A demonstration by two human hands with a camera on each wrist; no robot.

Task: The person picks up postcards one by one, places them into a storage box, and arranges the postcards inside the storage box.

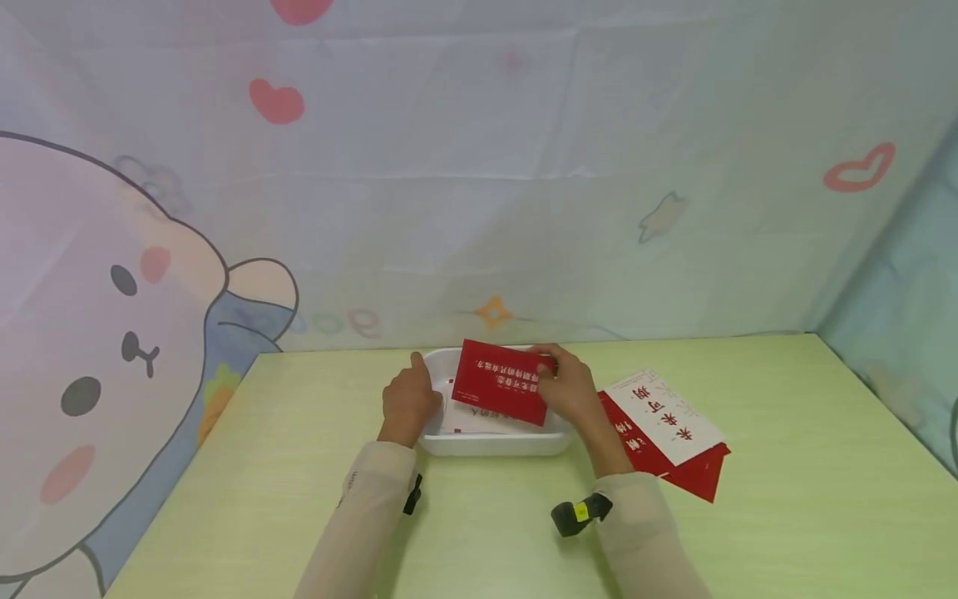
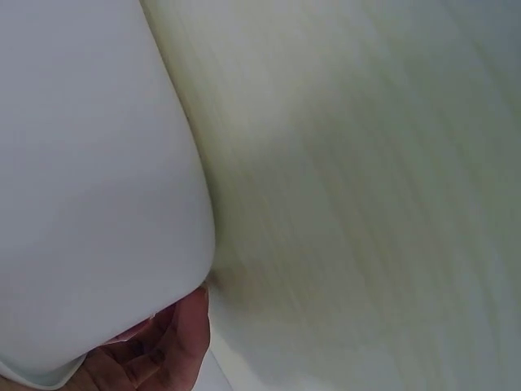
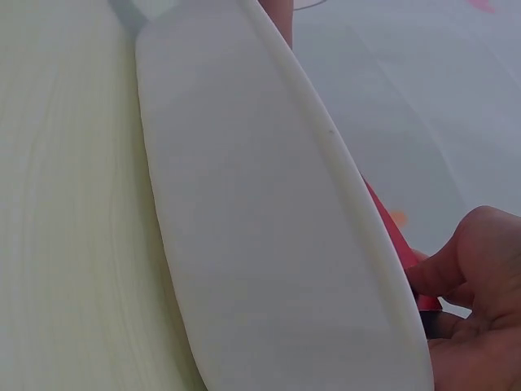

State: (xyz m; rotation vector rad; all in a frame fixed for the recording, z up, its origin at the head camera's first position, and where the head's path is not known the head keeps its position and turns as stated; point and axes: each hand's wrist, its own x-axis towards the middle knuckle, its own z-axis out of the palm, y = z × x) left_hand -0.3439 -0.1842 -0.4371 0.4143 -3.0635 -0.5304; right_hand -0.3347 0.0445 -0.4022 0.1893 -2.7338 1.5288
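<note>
A white plastic tray stands on the table with a white printed card lying in it. My left hand grips the tray's left end, thumb at the rim. The left wrist view shows that hand's fingers curled against the tray's outside wall. Over the tray, a red card with white lettering is tilted, its right end pinched by my right hand. In the right wrist view the tray wall hides most of that red card.
Right of the tray, a white card with red characters overlaps red cards on the table. A printed cloth backdrop hangs behind the table's far edge. Both sleeves carry black wrist devices.
</note>
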